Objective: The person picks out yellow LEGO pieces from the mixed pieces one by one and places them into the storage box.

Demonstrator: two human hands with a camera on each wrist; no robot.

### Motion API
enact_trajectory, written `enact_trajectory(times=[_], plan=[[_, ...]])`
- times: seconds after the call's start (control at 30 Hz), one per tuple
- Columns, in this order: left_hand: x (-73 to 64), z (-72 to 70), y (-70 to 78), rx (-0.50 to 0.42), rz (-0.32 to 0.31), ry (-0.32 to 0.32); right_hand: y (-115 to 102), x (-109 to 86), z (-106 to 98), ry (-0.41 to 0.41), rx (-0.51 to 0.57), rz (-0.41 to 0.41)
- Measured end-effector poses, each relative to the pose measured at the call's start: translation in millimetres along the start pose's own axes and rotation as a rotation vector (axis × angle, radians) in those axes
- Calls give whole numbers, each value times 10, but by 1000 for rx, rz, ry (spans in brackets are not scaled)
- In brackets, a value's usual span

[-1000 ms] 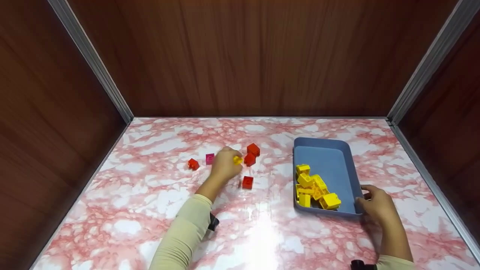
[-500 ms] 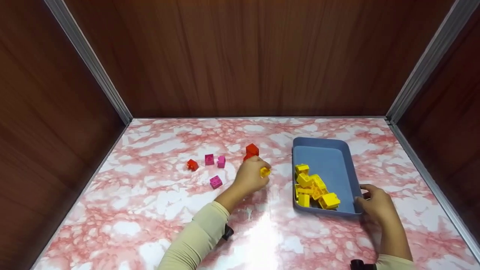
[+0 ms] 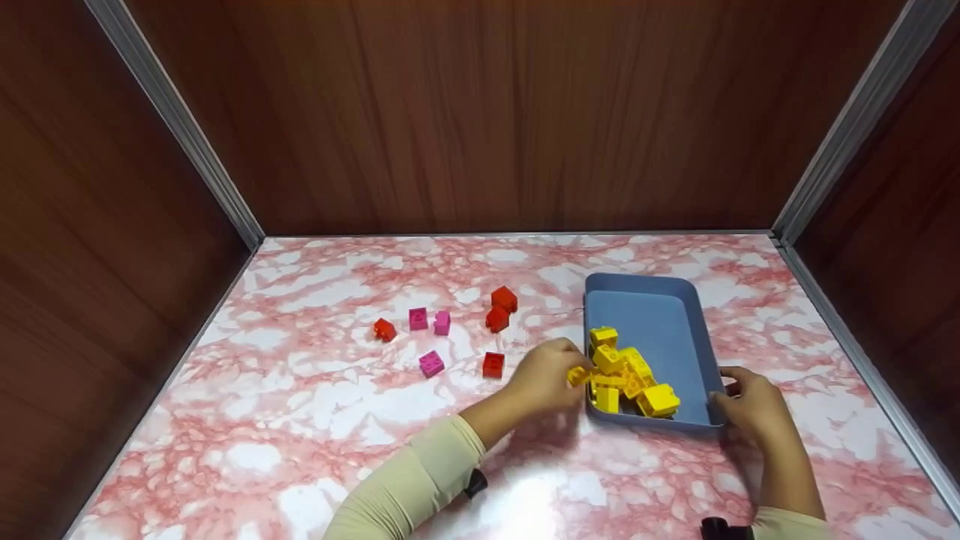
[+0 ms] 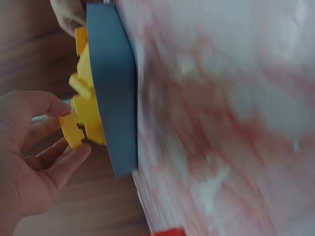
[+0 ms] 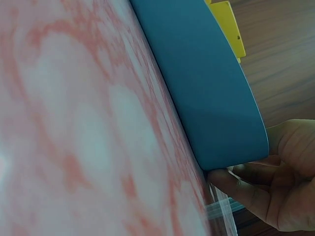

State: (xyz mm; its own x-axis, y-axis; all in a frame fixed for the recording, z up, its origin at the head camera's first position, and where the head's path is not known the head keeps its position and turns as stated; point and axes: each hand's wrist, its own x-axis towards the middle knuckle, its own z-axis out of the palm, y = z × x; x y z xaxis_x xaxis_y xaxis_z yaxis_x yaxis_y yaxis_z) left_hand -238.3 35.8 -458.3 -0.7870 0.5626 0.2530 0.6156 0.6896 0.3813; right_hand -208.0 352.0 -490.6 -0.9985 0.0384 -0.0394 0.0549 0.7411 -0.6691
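My left hand (image 3: 549, 376) pinches a yellow toy brick (image 4: 72, 130) between thumb and fingers, right at the left rim of the blue-grey tray (image 3: 664, 319). Inside the tray a heap of several yellow bricks (image 3: 634, 367) lies along its left and near side. At the tray's near right corner my right hand (image 3: 757, 409) grips the wall, thumb on the inner side and fingers outside. The right wrist view shows those fingers (image 5: 241, 189) curled at the tray's corner, one low by the tabletop.
Left of the tray lie a red brick (image 3: 493, 365), two red bricks close together (image 3: 498, 318), another red brick (image 3: 385, 330) and three magenta bricks (image 3: 431, 364). Brown wood-grain panels (image 3: 480, 120) enclose the marbled pink-and-white tabletop (image 3: 262, 420) at the back and sides.
My left hand has carried the yellow brick rightward from among the red and magenta bricks to the tray's left rim, uncovering those bricks. The right hand stays on the tray.
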Motion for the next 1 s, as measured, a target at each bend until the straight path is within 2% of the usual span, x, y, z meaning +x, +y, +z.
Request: enact_trajectory(times=[0.17, 0.37, 0.47, 0.7, 0.83, 1.0], plan=[[-13, 84, 192, 23, 86, -34, -8, 2, 6, -2, -6, 19], [-6, 183, 367, 109, 274, -24, -3, 1, 1, -3, -13, 19], [19, 238, 427, 140, 337, -18, -4, 2, -8, -9, -9, 24], [65, 386, 517, 218, 384, -56, 9, -15, -13, -18, -9, 24], [61, 431, 516, 260, 398, -57, 11, -34, 9, -21, 10, 31], [33, 409, 483, 253, 370, -28, 16, -36, 7, -15, 6, 30]])
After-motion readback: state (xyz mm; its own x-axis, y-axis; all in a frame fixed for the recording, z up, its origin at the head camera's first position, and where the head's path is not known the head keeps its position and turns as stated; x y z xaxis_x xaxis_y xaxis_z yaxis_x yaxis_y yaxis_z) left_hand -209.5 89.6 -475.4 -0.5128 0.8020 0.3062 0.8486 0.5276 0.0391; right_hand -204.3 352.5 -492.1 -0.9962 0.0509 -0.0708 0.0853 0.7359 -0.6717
